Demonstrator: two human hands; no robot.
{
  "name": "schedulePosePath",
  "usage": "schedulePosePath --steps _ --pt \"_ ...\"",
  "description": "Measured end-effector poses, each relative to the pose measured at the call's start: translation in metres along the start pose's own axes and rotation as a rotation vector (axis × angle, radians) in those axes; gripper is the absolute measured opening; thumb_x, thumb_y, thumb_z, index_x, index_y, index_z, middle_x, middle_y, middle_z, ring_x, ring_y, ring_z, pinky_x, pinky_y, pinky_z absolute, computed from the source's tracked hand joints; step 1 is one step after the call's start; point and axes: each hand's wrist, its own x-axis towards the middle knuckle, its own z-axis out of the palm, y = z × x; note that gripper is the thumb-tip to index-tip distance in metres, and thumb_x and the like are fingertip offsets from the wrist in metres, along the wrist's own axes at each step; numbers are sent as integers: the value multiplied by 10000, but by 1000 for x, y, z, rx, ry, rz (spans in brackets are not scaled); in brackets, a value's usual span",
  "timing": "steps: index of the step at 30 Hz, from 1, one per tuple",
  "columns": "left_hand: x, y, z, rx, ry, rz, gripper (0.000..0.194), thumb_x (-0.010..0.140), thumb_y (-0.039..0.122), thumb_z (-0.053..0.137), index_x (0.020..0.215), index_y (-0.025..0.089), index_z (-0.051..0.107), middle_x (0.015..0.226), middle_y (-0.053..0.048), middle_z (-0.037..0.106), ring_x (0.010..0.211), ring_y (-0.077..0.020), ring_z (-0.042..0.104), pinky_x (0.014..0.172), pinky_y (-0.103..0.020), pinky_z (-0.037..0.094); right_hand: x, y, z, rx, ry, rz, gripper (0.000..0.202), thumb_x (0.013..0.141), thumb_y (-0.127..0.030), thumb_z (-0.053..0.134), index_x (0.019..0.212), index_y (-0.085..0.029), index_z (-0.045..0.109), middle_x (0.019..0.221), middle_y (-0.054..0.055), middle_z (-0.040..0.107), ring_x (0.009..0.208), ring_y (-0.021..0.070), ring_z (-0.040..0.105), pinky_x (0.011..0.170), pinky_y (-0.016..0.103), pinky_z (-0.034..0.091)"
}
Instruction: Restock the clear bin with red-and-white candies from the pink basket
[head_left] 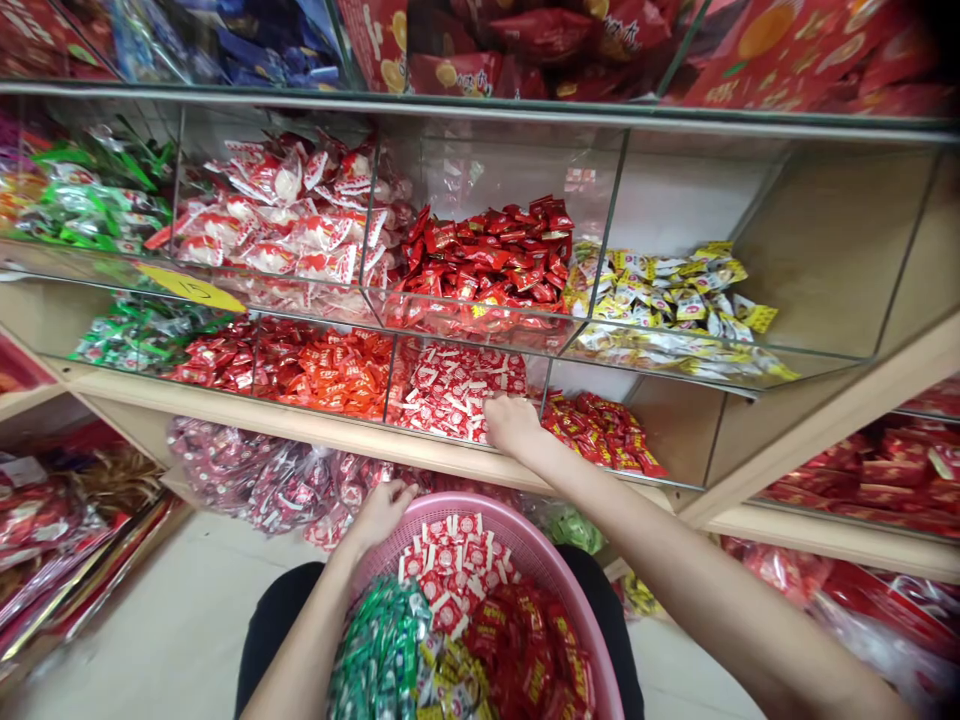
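A pink plastic basket [600,620] sits between my knees. Inside it lie red-and-white wrapped candies [457,560], green candies [386,630], dark red candies [525,650] and yellow-and-white ones [454,680]. My left hand [384,512] grips the basket's rim at its far left side. Reaching forward, my right hand [514,425] is closed at the right edge of a lower shelf bin of red-and-white candies [446,390]. Its fingertips are turned away, so what they hold is hidden.
Clear dividers split the shelves into bins, with red candies [495,255] and yellow-and-white candies [682,290] on the middle level. A wooden shelf edge [322,430] runs before the lower bins. Bagged candies [247,475] lie beneath. A yellow tag [191,287] hangs at left.
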Motion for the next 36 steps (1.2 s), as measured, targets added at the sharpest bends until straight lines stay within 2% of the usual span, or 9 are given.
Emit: schedulePosePath --steps 6,13,17,22,25,29,32,34,36 --pt "2 -6 1 22 -15 23 396 748 522 427 662 165 575 571 19 531 583 -152 478 560 -254 331 -3 -3 0 -11 45 -50 309 762 -19 457 1018 -94 614 990 158 642 958 231 594 748 297 471" --pt "2 -6 1 64 -23 40 377 775 499 401 604 178 502 529 56 418 536 -120 400 526 -237 284 -4 -5 -4 -28 17 -57 301 776 -19 452 1016 -95 616 1005 157 640 964 232 593 753 302 469" --pt "1 -4 0 51 -20 36 375 768 496 406 596 177 501 522 58 405 529 -117 386 519 -235 272 -6 -9 -9 -41 5 -65 312 789 2 423 1012 -93 619 1026 163 631 995 223 579 760 294 462" --pt "1 -6 -1 38 -14 28 385 753 520 415 587 182 497 511 61 412 515 -117 385 510 -234 271 -10 -7 -15 -48 27 -75 295 794 -13 423 994 -103 619 985 162 640 939 210 601 746 290 456" --pt "2 -7 0 44 -10 40 384 755 512 415 609 175 528 529 47 464 540 -129 424 529 -239 293 -21 -5 -26 -58 68 -84 284 779 -24 437 993 -102 608 960 155 639 950 225 584 744 290 444" --pt "2 -6 0 47 -13 36 391 752 512 419 636 165 559 563 21 530 583 -152 478 551 -248 319 -54 0 -38 -42 166 -147 249 780 -88 465 1010 -104 560 928 132 620 920 222 554 715 275 414" --pt "1 -4 0 40 2 12 399 737 523 437 629 163 569 549 16 534 573 -156 481 553 -253 328 -84 6 -20 90 191 -273 180 796 -141 447 947 -149 544 901 78 594 859 180 532 682 255 386" --pt "0 -3 0 30 10 6 400 728 530 448 635 163 578 549 13 542 570 -158 484 559 -257 335 -100 10 6 176 154 -333 157 784 -139 447 909 -163 538 896 57 583 849 165 519 687 249 376" --pt "-1 -2 0 30 8 6 399 727 530 451 641 164 584 553 13 550 568 -158 488 563 -259 339 -112 11 37 189 95 -319 172 760 -117 460 905 -163 541 924 63 586 873 171 518 706 255 378"
